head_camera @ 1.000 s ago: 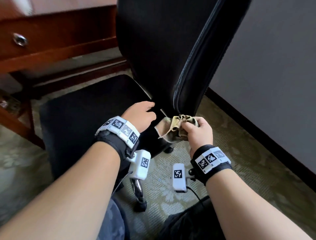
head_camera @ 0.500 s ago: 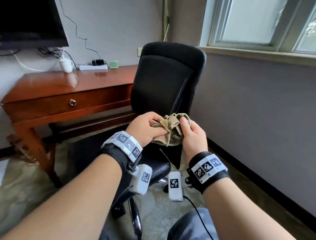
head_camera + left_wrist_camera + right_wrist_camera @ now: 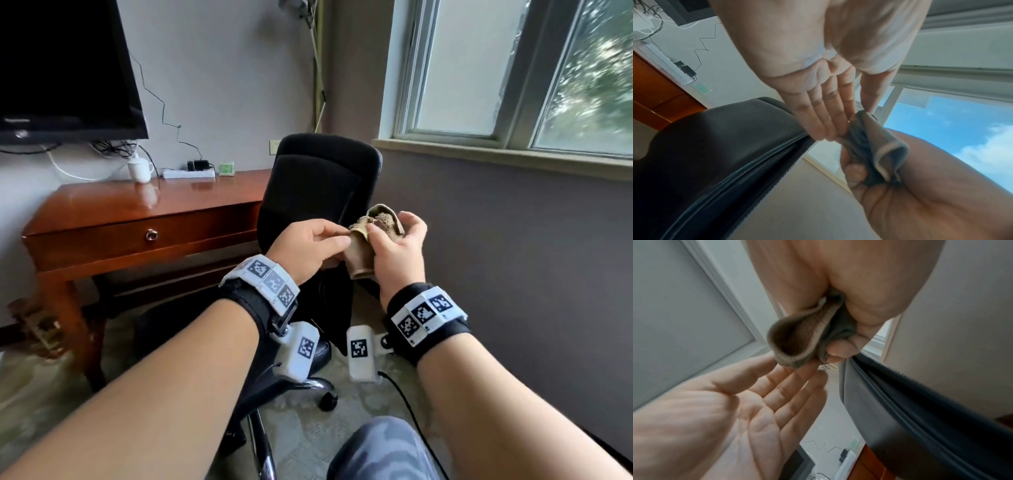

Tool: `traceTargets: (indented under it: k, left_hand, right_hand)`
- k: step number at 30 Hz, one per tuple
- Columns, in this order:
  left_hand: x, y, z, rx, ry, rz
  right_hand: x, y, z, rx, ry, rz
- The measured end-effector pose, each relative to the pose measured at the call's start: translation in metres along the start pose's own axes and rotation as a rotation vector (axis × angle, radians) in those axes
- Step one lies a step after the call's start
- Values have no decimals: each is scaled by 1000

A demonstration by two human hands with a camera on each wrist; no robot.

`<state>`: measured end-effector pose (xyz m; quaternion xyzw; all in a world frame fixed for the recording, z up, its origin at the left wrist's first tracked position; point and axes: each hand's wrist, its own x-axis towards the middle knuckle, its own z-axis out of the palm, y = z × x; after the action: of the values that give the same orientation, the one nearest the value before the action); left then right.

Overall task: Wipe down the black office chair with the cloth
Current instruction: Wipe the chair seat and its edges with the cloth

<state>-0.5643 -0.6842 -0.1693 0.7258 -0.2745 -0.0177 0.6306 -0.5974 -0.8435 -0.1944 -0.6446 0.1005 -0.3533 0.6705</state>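
Two bare forearms reaching forward, each wrist strapped with a black band bearing square black-and-white markers. Between the hands, a bunched tan cloth (image 3: 371,240), held in the air just in front of the backrest of a black office chair (image 3: 318,185) and not touching it. Right hand (image 3: 399,255) gripping the cloth, thumb pressed over the folds and fingers curled behind them; from the right wrist view, a looped fold of the cloth (image 3: 797,339) hanging out below the thumb. Left hand (image 3: 308,245) with fingers straight and close together, the thumb and forefinger tips pinching the cloth's left edge; in the left wrist view, the flat fingertips (image 3: 830,129) meeting the cloth (image 3: 875,151) beside the chair's stitched edge. Chair facing the near side, seat low behind the left forearm, wheeled base on patterned carpet. To the left, a wooden desk (image 3: 137,219) with one drawer, carrying a white cup (image 3: 139,170) and a power strip (image 3: 189,174) at its far edge. Above the desk, a dark screen (image 3: 65,72) on the wall. To the right, a window (image 3: 513,72) over a grey wall.
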Motion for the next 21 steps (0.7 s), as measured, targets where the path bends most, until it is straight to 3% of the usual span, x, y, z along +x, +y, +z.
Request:
traceTargets:
  k: [4,10,18,21]
  left_hand:
    - [5,-11,-14,117,66,-15]
    - [20,-55,-57,231,115,-89]
    - [60,-145,-76,283,48,-200]
    - [77,-173,-75,338,-39,-214]
  right_hand:
    - [16,-6,-7,-224,17,-101]
    - [44,-3,-6,-486,12,-129]
    - [93,4,34,-727,-4,-171]
    - [110,15,45,-792,0,-175]
